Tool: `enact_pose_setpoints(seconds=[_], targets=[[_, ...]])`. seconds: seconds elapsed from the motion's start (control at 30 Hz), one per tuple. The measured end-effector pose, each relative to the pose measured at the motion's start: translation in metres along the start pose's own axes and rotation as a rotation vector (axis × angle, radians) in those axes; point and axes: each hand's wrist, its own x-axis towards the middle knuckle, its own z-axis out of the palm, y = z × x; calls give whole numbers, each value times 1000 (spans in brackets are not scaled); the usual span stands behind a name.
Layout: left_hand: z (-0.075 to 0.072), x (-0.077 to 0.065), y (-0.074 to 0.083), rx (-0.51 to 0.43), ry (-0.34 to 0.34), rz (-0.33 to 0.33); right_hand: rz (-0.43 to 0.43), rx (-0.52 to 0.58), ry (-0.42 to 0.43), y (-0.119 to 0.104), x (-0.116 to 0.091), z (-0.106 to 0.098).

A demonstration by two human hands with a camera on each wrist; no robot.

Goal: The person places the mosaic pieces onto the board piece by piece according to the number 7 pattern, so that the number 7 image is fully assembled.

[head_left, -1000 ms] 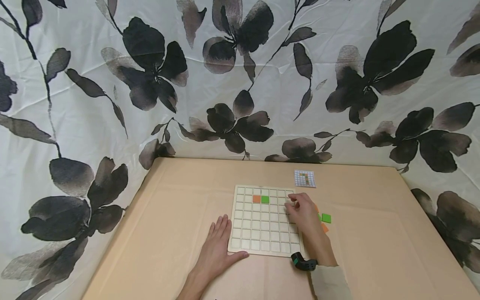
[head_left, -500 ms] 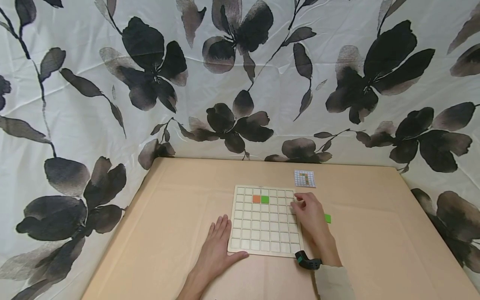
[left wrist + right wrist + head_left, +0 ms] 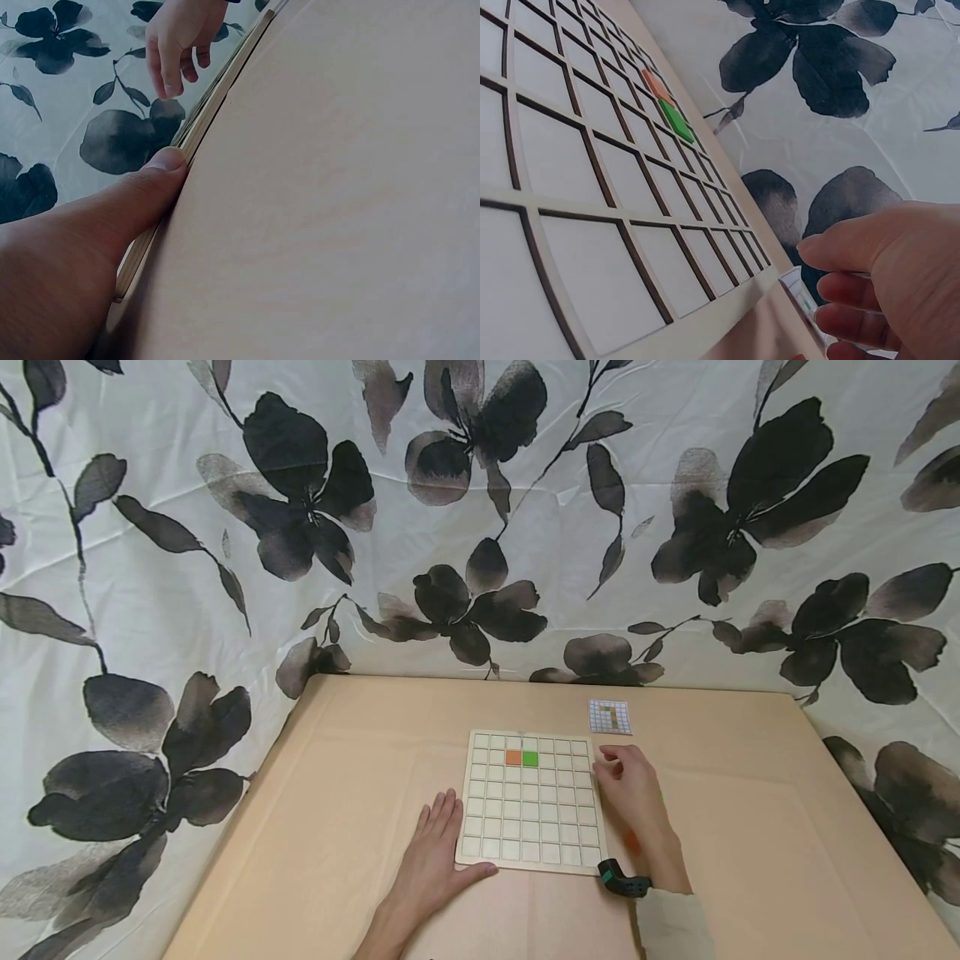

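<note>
A pale square grid board (image 3: 491,852) lies on the table, with an orange tile (image 3: 513,758) and a green tile (image 3: 531,759) side by side in its upper rows. My left hand (image 3: 435,843) rests at the board's lower left corner, fingers straight along the left side, thumb against the front edge. Just beyond the right side is my right hand (image 3: 630,785), fingers loosely bent; its wrist view shows nothing between thumb and fingers. Beside the right forearm, a loose orange piece (image 3: 632,841) peeks out, partly covered.
Behind the board's upper right corner lies a small card (image 3: 610,717) printed with a coloured grid. A dark band (image 3: 624,880) circles the right wrist. Floral cloth (image 3: 420,527) hangs behind the table (image 3: 360,735).
My right hand has drawn rightward off the board's edge. The loose green pieces right of it are now hidden by the hand and forearm, and an orange one shows on the near side. Left hand unmoved.
</note>
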Motion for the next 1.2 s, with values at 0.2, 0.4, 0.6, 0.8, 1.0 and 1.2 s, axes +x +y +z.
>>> enact_pose_setpoints(seconds=[0.2,0.4,0.6,0.8,1.0,1.2], targets=[[-1,-2,-2,-2,-11,6,12,0,-3,1,-3,-3],[-5,-4,-4,-14,-32,-2,30,-23,2,1,-8,-4],[-7,-6,-6,-23,-44,-7,62,-29,-6,1,-14,-5],[-8,-7,-7,-26,-26,16,77,-36,-9,2,-15,-8],[-9,-7,-7,-27,-35,15,99,-28,-27,6,-14,-11],[-9,-7,-7,-22,-38,13,123,-29,-58,10,-13,-16]])
